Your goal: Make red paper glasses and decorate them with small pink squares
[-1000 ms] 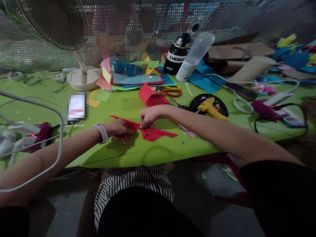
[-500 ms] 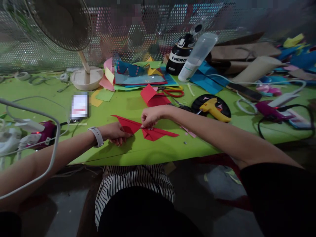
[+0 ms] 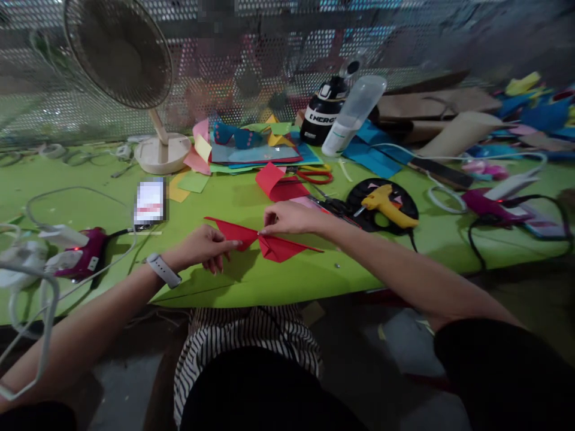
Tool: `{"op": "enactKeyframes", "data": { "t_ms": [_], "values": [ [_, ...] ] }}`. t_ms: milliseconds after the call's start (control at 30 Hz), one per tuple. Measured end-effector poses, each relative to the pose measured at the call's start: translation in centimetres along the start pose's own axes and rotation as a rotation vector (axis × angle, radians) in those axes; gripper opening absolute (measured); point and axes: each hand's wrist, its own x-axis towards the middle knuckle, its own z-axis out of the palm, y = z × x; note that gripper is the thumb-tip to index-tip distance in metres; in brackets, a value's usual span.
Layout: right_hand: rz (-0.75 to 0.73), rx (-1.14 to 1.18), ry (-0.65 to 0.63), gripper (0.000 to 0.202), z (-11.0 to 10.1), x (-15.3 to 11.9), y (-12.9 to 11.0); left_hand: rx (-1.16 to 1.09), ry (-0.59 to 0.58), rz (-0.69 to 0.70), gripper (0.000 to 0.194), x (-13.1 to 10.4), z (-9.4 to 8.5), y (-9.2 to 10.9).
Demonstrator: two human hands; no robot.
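Observation:
A folded red paper bow lies between my hands, its two wings meeting at a narrow middle. My left hand grips the left wing, thumb on top and the other fingers below. At the pinched centre, the fingertips of my right hand are pressed together on the paper. Whether they hold a further small piece there is too small to tell. Behind the right hand lies a loose curled strip of red paper.
A yellow glue gun rests on a black round stand at right. Red-handled scissors, a black bottle and stacked coloured paper stand behind. A fan is at back left. Purple power adapters with cables flank both sides.
The view has shifted slightly. My right hand has lifted a little at the bow's centre, and my left thumb now lies along the top of the left wing.

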Motion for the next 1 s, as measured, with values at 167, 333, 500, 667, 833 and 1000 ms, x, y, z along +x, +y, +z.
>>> {"op": "enactKeyframes", "data": {
  "t_ms": [167, 333, 500, 667, 833, 1000],
  "values": [
    [0.026, -0.042, 0.059, 0.023, 1.2, -1.2, -0.4, -0.021, 0.131, 0.128, 0.036, 1.4, -0.2, 0.1],
    [0.105, -0.015, 0.126, 0.023, 1.6, -1.3, -1.2, 0.270, 0.395, 0.383, 0.027, 2.5, 0.5, -0.5],
    [0.181, 0.011, 0.212, 0.022, 2.3, 0.1, -1.8, 0.725, 0.574, 0.754, 0.036, 3.5, 2.4, -1.8],
    [0.173, 0.238, 0.201, 0.013, 3.3, 1.1, -2.0, 0.918, 0.415, 0.624, 0.056, 4.7, 3.4, -3.2],
    [-0.088, 0.211, 0.207, 0.013, 2.0, -2.1, -0.2, 0.962, 0.370, 0.614, 0.057, 4.9, 2.9, -3.6],
    [-0.520, -0.071, 0.162, 0.048, 2.2, -6.7, 1.1, 0.961, 0.343, 0.642, 0.058, 4.7, 2.4, -3.5]
  ]
}}
